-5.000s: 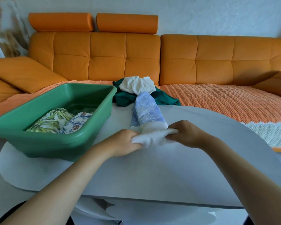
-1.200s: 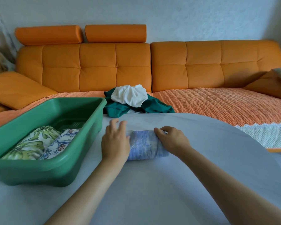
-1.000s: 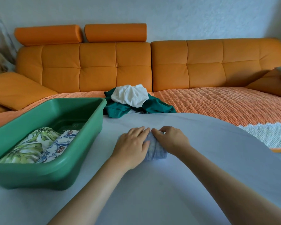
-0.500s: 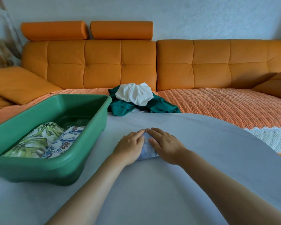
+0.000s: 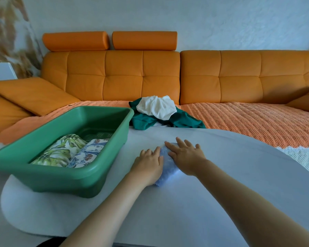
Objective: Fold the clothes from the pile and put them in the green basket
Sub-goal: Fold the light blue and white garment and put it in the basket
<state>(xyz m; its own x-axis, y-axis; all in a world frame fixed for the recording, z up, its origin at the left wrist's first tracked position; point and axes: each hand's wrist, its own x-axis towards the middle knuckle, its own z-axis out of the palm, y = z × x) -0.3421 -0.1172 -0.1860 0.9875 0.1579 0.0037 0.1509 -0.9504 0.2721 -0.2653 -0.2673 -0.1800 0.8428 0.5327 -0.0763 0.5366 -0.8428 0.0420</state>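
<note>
pressing the folded blue cloth [image 5: 166, 168] onto the table [image 5: 230, 177] with left hand [image 5: 147, 165] and right hand [image 5: 185, 158], fingers lying straight, clasping nothing. lying near the green basket [image 5: 96, 169], with the pile [image 5: 156, 111] sitting beyond the far edge. leaving tabletop stretching rightward to its curved rim. showing only blurred, unreadable print on the white box [image 5: 0, 72].

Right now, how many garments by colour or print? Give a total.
Leaf-print garment, folded in green basket: 1
Floral-print garment, folded in basket: 1
Light blue garment, under left hand and right hand: 1
White garment, unfolded: 1
Dark green garment, unfolded: 1
Total: 5 visible
</note>
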